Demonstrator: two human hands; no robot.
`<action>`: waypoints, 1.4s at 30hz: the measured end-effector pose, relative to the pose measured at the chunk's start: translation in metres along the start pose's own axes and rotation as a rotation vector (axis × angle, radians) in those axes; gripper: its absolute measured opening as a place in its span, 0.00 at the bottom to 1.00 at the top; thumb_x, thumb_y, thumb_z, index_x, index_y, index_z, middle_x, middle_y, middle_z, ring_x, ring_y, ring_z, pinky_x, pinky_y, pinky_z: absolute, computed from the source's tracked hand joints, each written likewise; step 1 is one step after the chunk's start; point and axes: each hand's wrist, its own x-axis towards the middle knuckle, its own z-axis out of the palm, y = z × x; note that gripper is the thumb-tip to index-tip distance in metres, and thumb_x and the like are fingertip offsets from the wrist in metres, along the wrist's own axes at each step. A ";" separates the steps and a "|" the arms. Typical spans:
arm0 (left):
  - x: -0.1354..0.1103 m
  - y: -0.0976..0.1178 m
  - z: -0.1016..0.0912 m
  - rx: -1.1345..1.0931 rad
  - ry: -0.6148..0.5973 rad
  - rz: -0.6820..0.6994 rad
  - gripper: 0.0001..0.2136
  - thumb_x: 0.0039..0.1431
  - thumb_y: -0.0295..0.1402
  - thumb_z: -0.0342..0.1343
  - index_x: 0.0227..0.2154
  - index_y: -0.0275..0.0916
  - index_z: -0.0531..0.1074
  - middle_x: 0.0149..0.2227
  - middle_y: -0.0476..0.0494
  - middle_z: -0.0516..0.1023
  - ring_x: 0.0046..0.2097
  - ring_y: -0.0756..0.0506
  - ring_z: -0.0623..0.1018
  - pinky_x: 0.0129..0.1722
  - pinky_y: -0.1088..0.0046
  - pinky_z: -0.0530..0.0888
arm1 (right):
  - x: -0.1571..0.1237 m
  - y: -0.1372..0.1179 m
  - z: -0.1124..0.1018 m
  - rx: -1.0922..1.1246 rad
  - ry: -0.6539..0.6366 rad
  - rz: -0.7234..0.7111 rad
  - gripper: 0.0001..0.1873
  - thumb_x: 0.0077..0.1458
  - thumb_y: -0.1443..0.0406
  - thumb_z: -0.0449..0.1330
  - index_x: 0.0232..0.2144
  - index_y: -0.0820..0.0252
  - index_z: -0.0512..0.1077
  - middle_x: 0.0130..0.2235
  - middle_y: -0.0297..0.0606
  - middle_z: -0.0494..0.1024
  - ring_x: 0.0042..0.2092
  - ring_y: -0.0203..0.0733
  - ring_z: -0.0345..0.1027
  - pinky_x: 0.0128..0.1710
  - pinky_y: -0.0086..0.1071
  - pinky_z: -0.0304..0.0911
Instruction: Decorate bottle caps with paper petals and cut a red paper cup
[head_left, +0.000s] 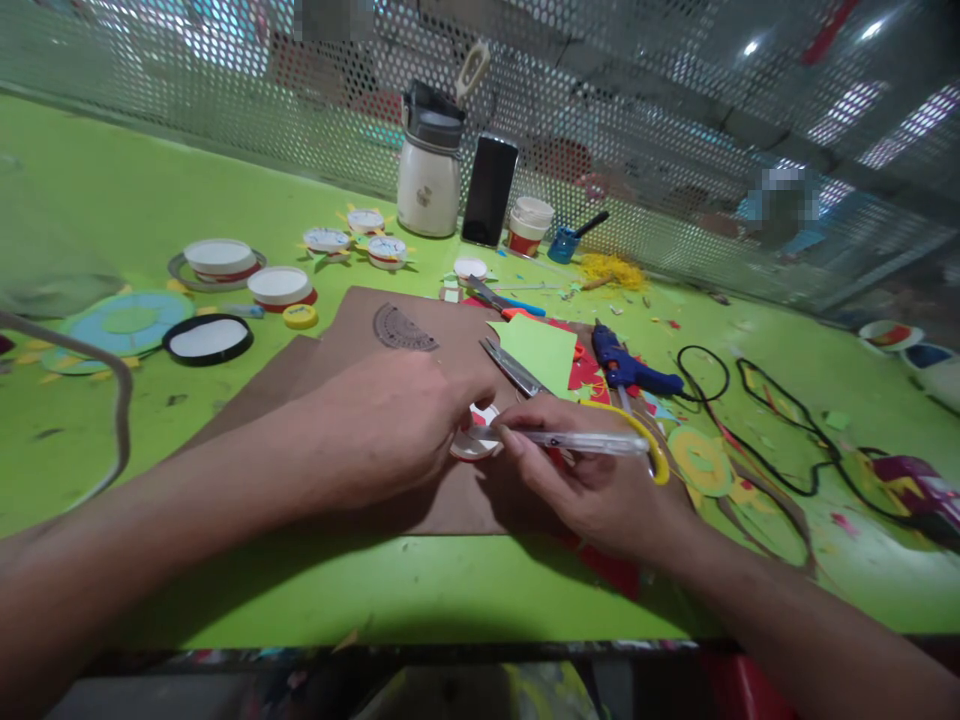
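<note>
My left hand (pixel 390 425) is closed over a small white round lid (pixel 474 440) with red on it, pressing it onto a brown sheet of card (pixel 330 370). My right hand (pixel 592 480) grips a clear pen (pixel 577 440), its tip touching the lid's edge. Both hands meet at the middle of the green table (pixel 112 200). Most of the lid is hidden under my left fingers.
A protractor (pixel 403 330), scissors (pixel 514 368), a light green paper piece (pixel 541 350) and a blue glue gun (pixel 626 368) with its black cord lie behind the hands. White lids, paper discs, a flask (pixel 429 165), a phone (pixel 489 190) and small jars stand farther back by a mesh wall.
</note>
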 end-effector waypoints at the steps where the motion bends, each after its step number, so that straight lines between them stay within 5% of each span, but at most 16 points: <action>1: 0.000 0.000 0.000 0.007 0.003 -0.006 0.06 0.59 0.31 0.48 0.31 0.42 0.71 0.18 0.49 0.70 0.19 0.47 0.65 0.20 0.71 0.52 | 0.000 0.000 0.000 -0.009 -0.001 -0.003 0.06 0.59 0.69 0.57 0.38 0.60 0.74 0.34 0.37 0.81 0.34 0.36 0.75 0.36 0.28 0.69; 42: -0.003 -0.004 0.008 0.073 0.007 0.006 0.09 0.59 0.32 0.49 0.36 0.41 0.74 0.19 0.47 0.72 0.20 0.46 0.66 0.22 0.69 0.52 | -0.002 -0.002 -0.003 -0.107 -0.012 -0.063 0.06 0.58 0.71 0.58 0.35 0.69 0.75 0.28 0.36 0.78 0.28 0.30 0.69 0.31 0.22 0.62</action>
